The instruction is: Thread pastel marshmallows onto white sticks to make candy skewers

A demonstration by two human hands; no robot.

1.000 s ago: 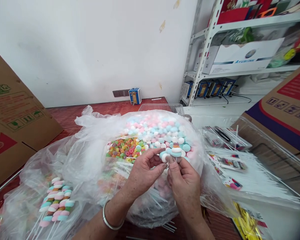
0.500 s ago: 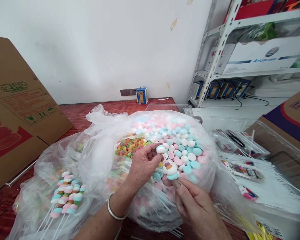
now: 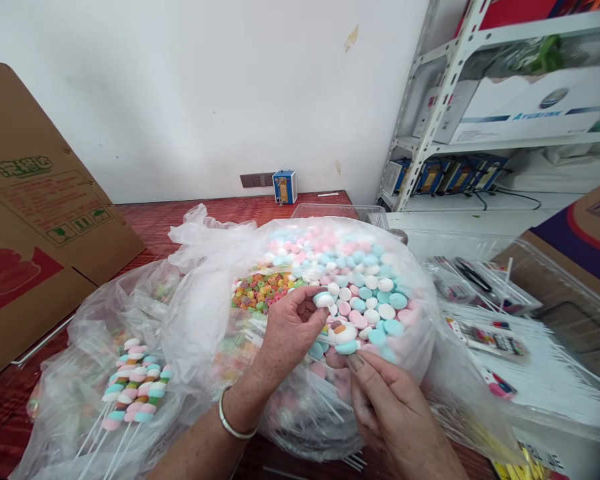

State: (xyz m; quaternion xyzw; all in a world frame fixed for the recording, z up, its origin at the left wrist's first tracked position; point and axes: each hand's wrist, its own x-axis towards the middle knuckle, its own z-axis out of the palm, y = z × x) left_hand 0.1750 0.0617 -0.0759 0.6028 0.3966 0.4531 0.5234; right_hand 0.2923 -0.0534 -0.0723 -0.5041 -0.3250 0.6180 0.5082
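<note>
Clear bag (image 3: 195, 320) of pastel candies mid-desk (image 3: 150, 227). L hand (image 3: 290, 327) pinched shut on white candy (image 3: 324, 300), at its 2 o'clock. R hand (image 3: 390, 407) clamped on candy stick (image 3: 344, 337), at its 11 o'clock, just below white candy.

The round sweets (image 3: 365, 293) heaped in the clear bag (image 3: 200, 313) are pastel pink, white and pale blue, beside ring sweets (image 3: 260, 291) in red, orange, green and yellow. The skewer (image 3: 345, 335) being held stacks white, orange and pale blue. The tabletop (image 3: 147, 227) is streaky red-brown, and the cardboard box (image 3: 40, 220) is brown with red and green print.
</note>
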